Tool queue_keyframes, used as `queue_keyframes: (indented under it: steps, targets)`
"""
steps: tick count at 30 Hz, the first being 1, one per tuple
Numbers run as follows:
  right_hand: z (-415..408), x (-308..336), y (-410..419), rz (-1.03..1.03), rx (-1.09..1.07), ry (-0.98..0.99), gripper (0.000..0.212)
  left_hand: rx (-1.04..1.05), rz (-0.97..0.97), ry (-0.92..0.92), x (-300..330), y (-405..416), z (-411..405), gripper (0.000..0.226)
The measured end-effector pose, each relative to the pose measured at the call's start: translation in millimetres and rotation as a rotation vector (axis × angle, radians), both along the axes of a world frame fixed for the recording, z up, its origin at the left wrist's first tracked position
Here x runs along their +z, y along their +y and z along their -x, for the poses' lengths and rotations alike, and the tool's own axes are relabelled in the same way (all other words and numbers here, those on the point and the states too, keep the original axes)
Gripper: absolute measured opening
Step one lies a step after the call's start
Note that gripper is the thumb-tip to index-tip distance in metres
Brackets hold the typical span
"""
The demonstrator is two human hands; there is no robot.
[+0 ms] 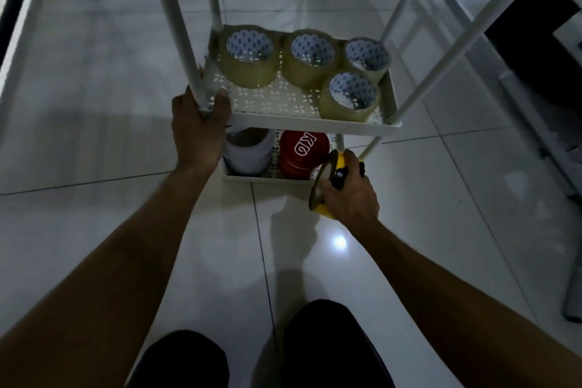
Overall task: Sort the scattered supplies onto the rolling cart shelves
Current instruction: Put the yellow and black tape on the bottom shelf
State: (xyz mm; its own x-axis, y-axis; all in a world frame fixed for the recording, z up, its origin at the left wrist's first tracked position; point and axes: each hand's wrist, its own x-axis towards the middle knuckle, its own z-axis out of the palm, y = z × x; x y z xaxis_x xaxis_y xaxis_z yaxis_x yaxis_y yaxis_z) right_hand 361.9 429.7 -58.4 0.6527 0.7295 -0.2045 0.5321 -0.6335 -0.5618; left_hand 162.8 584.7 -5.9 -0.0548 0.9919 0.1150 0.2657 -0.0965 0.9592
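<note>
My left hand clamps the cart post; my right hand grips what looks like yellow tape, beside the bottom shelf edge.

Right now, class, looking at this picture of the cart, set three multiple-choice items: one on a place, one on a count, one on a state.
1. Where is the red roll with white letters?
A lower shelf
B floor
C middle shelf

2. How many clear-brown tape rolls sit on the white perforated middle shelf?
A two
B four
C six

3. What is the right hand doing?
A hanging empty
B gripping a post
C holding a yellow tape roll

Key: 1 A, it lies under the middle shelf; 2 B, four stand there; 3 C, fingers wrap it.
</note>
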Motion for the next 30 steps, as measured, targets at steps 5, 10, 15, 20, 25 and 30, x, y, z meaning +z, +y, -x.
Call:
queue_keyframes:
  steps: [5, 10, 15, 20, 25, 30]
  targets:
    - [-3.1, -1.5, 13.0, -0.069, -0.027, 0.167, 0.074, -0.003, 0.009, -0.005, -0.2, 0.3, 0.4, 0.047]
    - [-3.9, -3.7, 30.4, -0.093, -0.061, 0.147, 0.071, 0.014, 0.015, -0.029, -1.7, 0.1, -1.2, 0.048]
    - [-8.0, -0.3, 50.3, 0.043, 0.052, -0.031, 0.059, 0.004, 0.028, -0.013, -1.0, 1.7, 0.6, 0.05]
    - [-22.4, 0.8, 63.9, 0.016, 0.12, -0.138, 0.04, 0.009, 0.014, 0.0, -2.5, 1.8, -0.2, 0.05]
    - [-26.0, 0.6, 85.7, 0.001, 0.133, -0.106, 0.029, 0.026, 0.009, 0.002, -2.9, 3.1, -1.3, 0.049]
    - [-32.6, -12.4, 77.5, 0.103, 0.123, -0.151, 0.033, 0.031, -0.005, 0.028, -3.1, 3.9, -0.6, 0.049]
